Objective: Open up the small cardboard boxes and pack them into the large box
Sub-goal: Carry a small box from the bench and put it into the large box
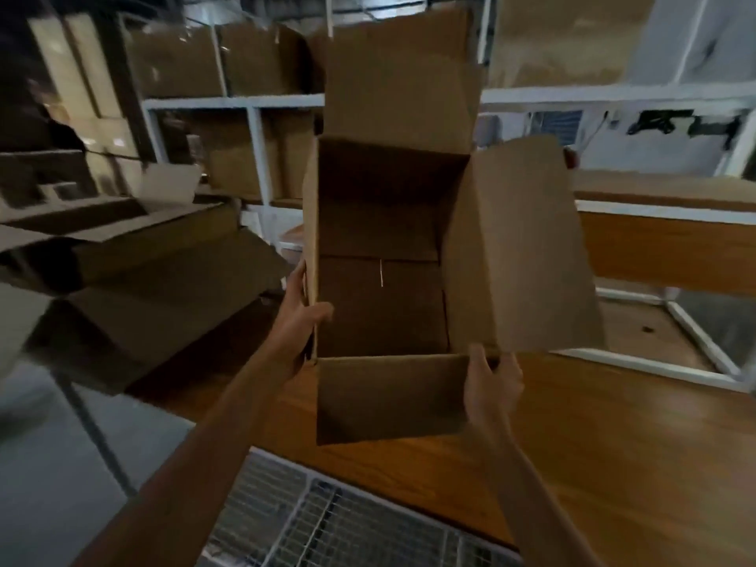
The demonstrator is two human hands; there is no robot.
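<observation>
I hold a small brown cardboard box (380, 223) up in front of me, opened out with its mouth toward me and its inside bare. Its far, right and near flaps stand out. My left hand (300, 308) grips the left wall, thumb inside the box and fingers outside. My right hand (493, 382) pinches the near right corner where the near flap meets the right flap. A large open cardboard box (135, 255) with spread flaps sits to the left, blurred.
A wooden table top (593, 444) lies below the box. A wire mesh rack (327, 521) is at the bottom edge. White shelving (253, 104) with several cardboard boxes stands behind. A white frame (695, 333) is at the right.
</observation>
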